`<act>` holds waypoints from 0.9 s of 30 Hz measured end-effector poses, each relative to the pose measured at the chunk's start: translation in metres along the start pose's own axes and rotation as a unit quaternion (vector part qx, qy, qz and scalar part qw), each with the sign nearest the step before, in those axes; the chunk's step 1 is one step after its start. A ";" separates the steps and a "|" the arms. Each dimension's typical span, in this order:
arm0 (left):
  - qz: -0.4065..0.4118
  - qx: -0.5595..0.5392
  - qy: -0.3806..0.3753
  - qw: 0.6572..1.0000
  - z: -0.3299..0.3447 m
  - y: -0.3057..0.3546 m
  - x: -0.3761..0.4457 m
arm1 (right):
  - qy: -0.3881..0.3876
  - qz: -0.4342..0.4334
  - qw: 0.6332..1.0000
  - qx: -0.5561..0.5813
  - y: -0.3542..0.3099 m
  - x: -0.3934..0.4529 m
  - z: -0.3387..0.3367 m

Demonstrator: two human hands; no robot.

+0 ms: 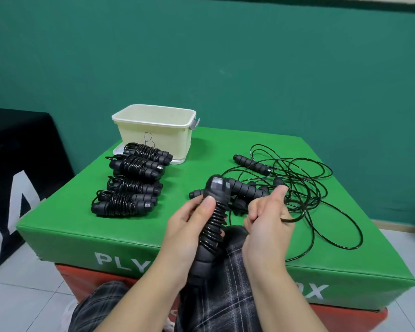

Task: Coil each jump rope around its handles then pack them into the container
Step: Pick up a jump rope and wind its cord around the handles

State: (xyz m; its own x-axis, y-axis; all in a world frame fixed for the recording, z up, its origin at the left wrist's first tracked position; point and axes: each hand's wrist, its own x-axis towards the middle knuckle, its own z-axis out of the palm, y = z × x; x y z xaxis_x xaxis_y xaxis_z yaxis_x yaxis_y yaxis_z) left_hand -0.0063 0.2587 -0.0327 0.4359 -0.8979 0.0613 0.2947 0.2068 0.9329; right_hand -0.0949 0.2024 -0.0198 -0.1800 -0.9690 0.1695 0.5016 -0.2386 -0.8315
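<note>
A: Black cord, item in hand: jump rope [210, 232], part-coiled round its paired handles. Left hand [185, 226] closed round the handle pair, thumb pressed on the topmost turns. Right hand [265, 218] closed on the loose cord [295, 220], thumb up, just beside the handles.

B: Step?

A: Coiling, mid-wrap by the look of it. Turns packed tight along the middle of the handles; a long tail left, trailing right over the bench [201, 144] and off its front edge.

B: Next move?

A: Probably more turns laid downward beside the last one, tension kept by the right hand, slack drawn in from the tangle without snagging the other ropes. Tail end likely tucked afterwards so the coil holds.

B: Remaining stock?

A: Four coiled bundles [132, 178], in a row at bench left, near the container [153, 130]. Uncoiled ropes [297, 183], a loose heap at bench right, several handles among the loops; exact count not readable. Container cream plastic, open, grey side clip, at the far left corner of the bench; nothing visible inside from this angle, so packing apparently not started.

B: Markings?

A: Container front: handwritten "B" in blue. Bench front face, white capitals: "PLY" legible left of the arms, what looks like "OX" at right, middle hidden. Dark banner [12, 188] at far left: large white letter shapes, cut off, not readable. Handle end cap: blurred patch, nothing legible.
</note>
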 end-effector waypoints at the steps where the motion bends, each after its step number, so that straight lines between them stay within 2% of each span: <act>1: 0.030 0.044 -0.006 0.999 0.000 -0.001 0.001 | -0.029 -0.042 0.998 -0.028 0.002 -0.004 -0.001; 4: 0.110 0.159 -0.046 0.980 0.002 -0.001 -0.001 | -0.126 -0.154 0.973 -0.121 0.001 -0.012 -0.009; 8: 0.130 0.306 -0.051 0.942 0.000 -0.005 -0.005 | -0.223 -0.341 0.876 -0.259 -0.005 -0.009 -0.021; 10: 0.124 0.376 -0.047 0.917 0.000 -0.008 -0.005 | -0.248 -0.376 0.843 -0.293 -0.004 -0.008 -0.026; 12: 0.130 0.428 -0.051 0.893 0.004 -0.009 -0.005 | -0.249 -0.368 0.840 -0.311 0.000 -0.006 -0.031; 15: 0.136 0.495 -0.052 0.857 0.010 -0.009 -0.005 | -0.235 -0.328 0.859 -0.316 -0.001 0.000 -0.035; 18: 0.145 0.528 -0.057 0.835 0.011 -0.010 -0.005 | -0.238 -0.205 0.903 -0.294 -0.002 0.002 -0.037; 20: 0.158 0.543 -0.066 0.822 0.011 -0.011 -0.007 | -0.254 -0.146 0.918 -0.269 0.001 0.000 -0.041; 24: 0.146 0.513 -0.084 0.842 0.008 -0.009 -0.012 | -0.250 -0.208 0.899 -0.292 0.004 0.002 -0.048; 27: 0.138 0.494 -0.083 0.855 0.011 -0.007 -0.016 | -0.217 -0.279 0.881 -0.315 0.005 0.005 -0.051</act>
State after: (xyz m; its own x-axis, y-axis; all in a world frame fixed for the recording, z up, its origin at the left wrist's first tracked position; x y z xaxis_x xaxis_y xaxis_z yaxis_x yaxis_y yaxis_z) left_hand -0.0253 0.2675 -0.0364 0.2218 -0.9275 0.3009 -0.6969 0.0650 0.7142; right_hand -0.1364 0.1996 -0.0504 0.1596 -0.6781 0.7174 -0.1551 -0.7349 -0.6602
